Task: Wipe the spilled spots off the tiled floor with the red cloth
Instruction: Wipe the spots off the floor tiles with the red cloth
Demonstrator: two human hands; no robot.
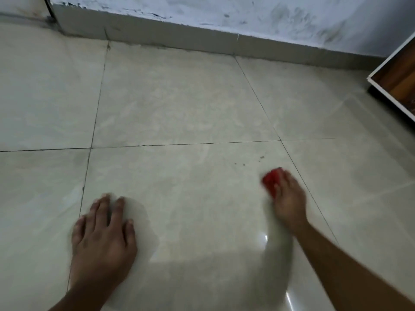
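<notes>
Down on a pale, glossy tiled floor (184, 104) we see two bare hands w/ forearms reaching in from the bottom edge, viewed from a head camera looking fwd and down. Our right hand (289, 198), on the right side of the view, is curled over a small bunched red cloth (271, 181), fingers closed on it and pressing it to the tile; only the cloth's left and upper part shows past the fingers, and hand + cloth are a bit blurred. Just beyond the cloth, up and slightly left, a few small dark spilled spots (249, 161) sit on the same tile, near the cloth but apart from it, approx. in a loose line toward the grout joint. Our left hand (104, 239), well apart on the left, lies palm-down on the floor w/ fingers spread fairly wide and holding nothing; fingertips are blurred. Dark thin grout lines cross the floor, one running left-right above both hands and others running away from us. A small bright light reflection shows on the tile near the right forearm. At the top, a low grey skirting strip meets a scuffed white wall (224, 12). At the far right edge, part of a wood-grain panel w/ white edging (399, 79) stands on the floor, cut off by the frame.
</notes>
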